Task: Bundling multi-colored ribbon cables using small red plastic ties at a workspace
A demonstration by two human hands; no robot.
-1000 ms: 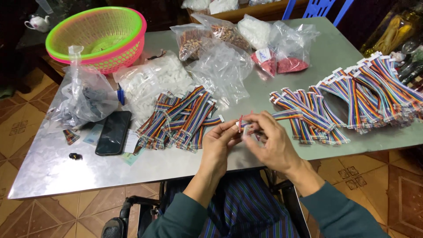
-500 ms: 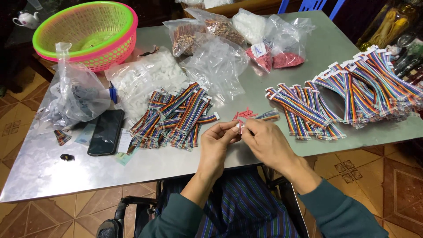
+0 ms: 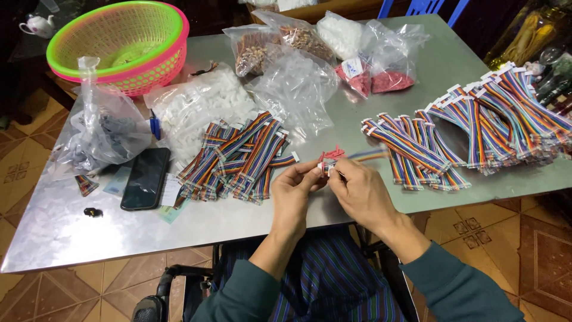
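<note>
Both hands meet over the near edge of the metal surface (image 3: 71, 232). The left hand (image 3: 295, 197) and the right hand (image 3: 360, 194) each pinch, fingers clamped, one rainbow-coloured ribbon cable with red end connectors (image 3: 333, 157), between two heaps of similar cables.

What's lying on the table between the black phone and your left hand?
In the head view, a pile of rainbow ribbon cables lies between the black phone and the left hand.
</note>
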